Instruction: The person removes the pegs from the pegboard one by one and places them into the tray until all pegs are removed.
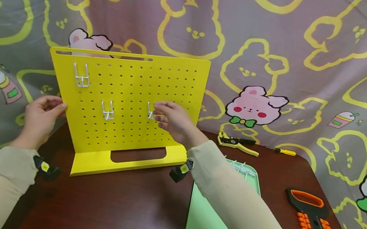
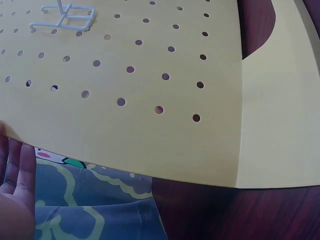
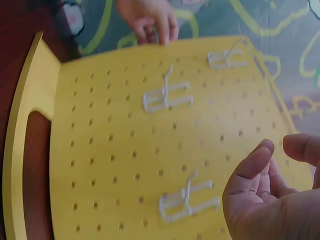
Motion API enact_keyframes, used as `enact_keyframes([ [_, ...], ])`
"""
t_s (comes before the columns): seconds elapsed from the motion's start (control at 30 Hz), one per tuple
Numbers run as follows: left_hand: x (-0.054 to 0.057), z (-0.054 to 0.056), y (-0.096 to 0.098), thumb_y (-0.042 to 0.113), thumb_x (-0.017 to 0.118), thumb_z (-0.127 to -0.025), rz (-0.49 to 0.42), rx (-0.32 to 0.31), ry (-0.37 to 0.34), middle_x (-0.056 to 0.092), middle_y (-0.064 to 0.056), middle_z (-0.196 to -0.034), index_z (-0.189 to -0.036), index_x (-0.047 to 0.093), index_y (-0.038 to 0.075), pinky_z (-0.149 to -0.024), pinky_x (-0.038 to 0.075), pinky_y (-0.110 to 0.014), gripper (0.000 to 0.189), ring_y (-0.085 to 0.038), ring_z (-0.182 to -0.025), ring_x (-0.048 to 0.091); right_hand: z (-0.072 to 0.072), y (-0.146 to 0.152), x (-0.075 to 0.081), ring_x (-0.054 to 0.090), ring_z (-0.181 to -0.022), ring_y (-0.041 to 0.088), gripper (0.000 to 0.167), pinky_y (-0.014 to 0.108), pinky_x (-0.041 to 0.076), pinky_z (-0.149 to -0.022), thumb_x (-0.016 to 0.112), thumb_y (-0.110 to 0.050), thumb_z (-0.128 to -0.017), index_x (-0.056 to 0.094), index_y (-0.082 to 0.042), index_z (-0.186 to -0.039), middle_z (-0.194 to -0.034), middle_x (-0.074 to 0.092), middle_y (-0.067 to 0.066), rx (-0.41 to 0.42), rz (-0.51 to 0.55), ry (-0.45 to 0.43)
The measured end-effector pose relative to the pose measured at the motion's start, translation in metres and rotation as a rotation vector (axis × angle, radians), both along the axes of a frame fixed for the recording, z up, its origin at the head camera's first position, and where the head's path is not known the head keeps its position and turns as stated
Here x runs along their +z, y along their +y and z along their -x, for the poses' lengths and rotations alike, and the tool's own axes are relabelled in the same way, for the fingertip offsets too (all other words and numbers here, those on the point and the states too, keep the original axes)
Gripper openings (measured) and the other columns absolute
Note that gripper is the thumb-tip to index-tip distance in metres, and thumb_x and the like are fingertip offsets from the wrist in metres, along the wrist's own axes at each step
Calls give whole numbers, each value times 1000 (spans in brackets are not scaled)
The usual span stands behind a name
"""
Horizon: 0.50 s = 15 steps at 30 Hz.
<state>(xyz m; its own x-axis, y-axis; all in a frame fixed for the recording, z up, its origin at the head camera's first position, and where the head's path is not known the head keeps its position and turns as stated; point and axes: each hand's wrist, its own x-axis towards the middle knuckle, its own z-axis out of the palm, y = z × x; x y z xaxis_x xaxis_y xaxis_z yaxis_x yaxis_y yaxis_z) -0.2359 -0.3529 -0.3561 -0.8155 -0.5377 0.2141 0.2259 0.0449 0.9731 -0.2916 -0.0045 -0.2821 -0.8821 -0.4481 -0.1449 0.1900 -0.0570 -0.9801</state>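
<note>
pinching the yellow board (image 1: 133, 93) by its left edge with the left hand (image 1: 41, 116), toward the worktop's (image 1: 115, 209) far-left corner, holding nothing in the half-curled right hand (image 1: 177, 122) beside a hook (image 3: 186, 194), apparently mid-hanging, likely needing another from the tray's (image 1: 207, 217) far edge.

The head camera looks forward and down over the table (image 1: 107, 211), far enough back to show the whole yellow pegboard (image 1: 123, 120) left of centre. The left wrist camera looks closely along the board's side, turned so the base (image 2: 280, 130) fills the frame's right. The right wrist camera stands farther off, base at left, right hand (image 3: 275, 200) lower right, left hand (image 3: 150, 17) at top. All three share the board; head and right wrist share three white hooks (image 1: 82, 78).
</note>
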Motion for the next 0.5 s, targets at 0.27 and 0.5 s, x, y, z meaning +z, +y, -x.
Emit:
enact_keyframes([
  [0.27, -2, 3, 0, -5, 68, -96, 9, 14, 1, 63, 7, -83, -92, 68, 16, -64, 53, -10, 22, -7, -74, 60, -9, -49, 17, 61, -84, 16, 34, 24, 52, -72, 58, -16, -108, 54, 3, -136, -103, 63, 7, 76, 87, -44],
  [0.5, -5, 3, 0, 3, 66, -100, 113, 41, -78, 61, 9, -89, -99, 66, 19, -70, 53, -9, 16, -8, -82, 59, -19, -90, 26, 62, -83, 18, 32, 27, 53, -75, 59, -15, -107, 59, 2, -133, -97, 67, 6, 121, 97, -54],
])
